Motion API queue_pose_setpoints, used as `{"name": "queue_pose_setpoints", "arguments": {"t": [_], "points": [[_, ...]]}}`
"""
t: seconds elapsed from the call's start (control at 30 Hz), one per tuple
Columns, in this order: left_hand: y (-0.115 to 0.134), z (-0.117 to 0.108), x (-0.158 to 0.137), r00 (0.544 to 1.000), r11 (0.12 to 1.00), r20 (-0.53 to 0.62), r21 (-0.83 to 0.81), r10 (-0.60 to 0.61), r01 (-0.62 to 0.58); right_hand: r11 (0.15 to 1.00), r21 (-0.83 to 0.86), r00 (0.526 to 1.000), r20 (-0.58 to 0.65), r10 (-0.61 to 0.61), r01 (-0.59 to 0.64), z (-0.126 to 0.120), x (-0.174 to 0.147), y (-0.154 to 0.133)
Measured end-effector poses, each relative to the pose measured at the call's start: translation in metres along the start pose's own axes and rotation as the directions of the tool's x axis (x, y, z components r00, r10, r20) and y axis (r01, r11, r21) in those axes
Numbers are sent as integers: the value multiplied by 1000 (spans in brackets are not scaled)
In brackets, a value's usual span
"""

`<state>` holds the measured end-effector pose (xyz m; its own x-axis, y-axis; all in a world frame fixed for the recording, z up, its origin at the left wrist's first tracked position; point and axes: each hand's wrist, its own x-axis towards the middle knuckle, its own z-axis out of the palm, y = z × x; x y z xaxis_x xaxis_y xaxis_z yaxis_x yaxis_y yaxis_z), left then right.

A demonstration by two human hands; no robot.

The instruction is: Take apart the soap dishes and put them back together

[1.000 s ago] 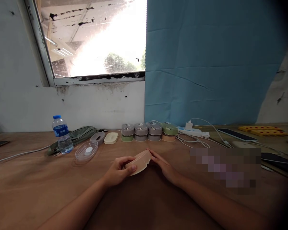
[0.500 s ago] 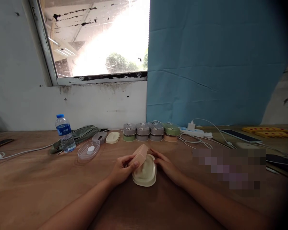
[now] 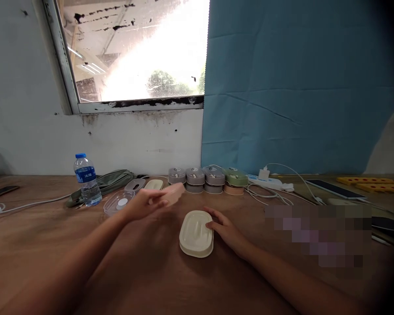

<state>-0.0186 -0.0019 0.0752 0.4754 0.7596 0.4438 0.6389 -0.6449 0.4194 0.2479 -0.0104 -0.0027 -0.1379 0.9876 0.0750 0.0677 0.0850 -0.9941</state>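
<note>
My left hand [image 3: 149,202] is closed on a pink plastic box part [image 3: 174,193], slightly blurred, held above the table. In front of me lies a cream oval container [image 3: 195,236] with rounded ends and a raised rib in its sunken top. My right hand [image 3: 225,227] rests at its right edge, thumb on the top rim and fingers reaching along the far side. Beyond the left hand are a clear lid [image 3: 116,202] with a white disc, a cream oval piece [image 3: 154,185] and a grey slotted piece [image 3: 135,184].
Stacked grey, green and orange boxes [image 3: 213,177] stand along the wall. A water bottle [image 3: 87,179] and a green bag [image 3: 116,178] are at the left. At the right lie a power strip [image 3: 265,181] with cables, a phone [image 3: 335,189] and yellow perforated blocks [image 3: 374,183].
My left hand has lifted the pink part off the cream container and moved it left and away from me. My right hand stays at the container, its thumb now on top.
</note>
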Motion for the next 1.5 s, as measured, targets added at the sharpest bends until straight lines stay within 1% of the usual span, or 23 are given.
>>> {"name": "queue_pose_setpoints", "arguments": {"t": [0.03, 0.07, 0.1, 0.17, 0.27, 0.33, 0.4, 0.53, 0.63, 0.8, 0.97, 1.13, 1.33, 1.43, 1.5], "points": [[-13, -12, 6, 1000, 997, 15, 72, -9, 8, 1000, 6, 1000, 0, -1, 1, 0, 0, 1], [-27, -22, 12, 998, 991, 61, 134, -32, 24, 1000, 13, 1000, 3, -2, 2, 1, 0, 1], [-41, -31, 18, 994, 978, 68, 195, -86, 72, 1000, 20, 1000, 7, -4, 4, 1, 0, 2], [-70, -44, 30, 970, 921, 9, 316, -241, 226, 1000, 30, 1000, 14, -9, 9, 1, 1, 3], [-104, -51, 39, 944, 873, -38, 372, -327, 317, 999, 43, 999, 33, -23, 21, 1, 1, 5], [-118, -51, 40, 928, 849, -35, 391, -371, 355, 999, 38, 998, 47, -34, 32, 0, 1, 6], [-126, -50, 39, 910, 827, -30, 406, -414, 390, 999, 24, 998, 49, -33, 32, 0, 0, 6], [-135, -51, 37, 883, 800, -32, 409, -468, 439, 1000, 18, 999, 34, 1, -2, 1, -1, 3], [-139, -52, 35, 875, 796, -25, 403, -484, 452, 1000, 27, 999, 40, -17, 16, 1, -1, 2], [-145, -53, 33, 874, 800, 24, 415, -485, 433, 1000, -2, 999, 46, -20, 20, 0, -1, 3], [-147, -49, 33, 868, 797, 28, 412, -496, 442, 997, -49, 996, 79, -49, 53, -2, -1, 9], [-148, -45, 34, 874, 806, 32, 406, -485, 432, 993, -83, 993, 95, -73, 81, -3, 1, 13], [-147, -46, 32, 869, 807, 48, 400, -492, 435, 993, -92, 993, 95, -63, 72, -4, 1, 14], [-145, -46, 30, 876, 812, 28, 390, -481, 434, 994, -81, 994, 94, -64, 72, -3, 2, 15], [-142, -47, 31, 886, 816, -20, 380, -463, 435, 994, -81, 994, 89, -60, 67, -3, 2, 16]]}}
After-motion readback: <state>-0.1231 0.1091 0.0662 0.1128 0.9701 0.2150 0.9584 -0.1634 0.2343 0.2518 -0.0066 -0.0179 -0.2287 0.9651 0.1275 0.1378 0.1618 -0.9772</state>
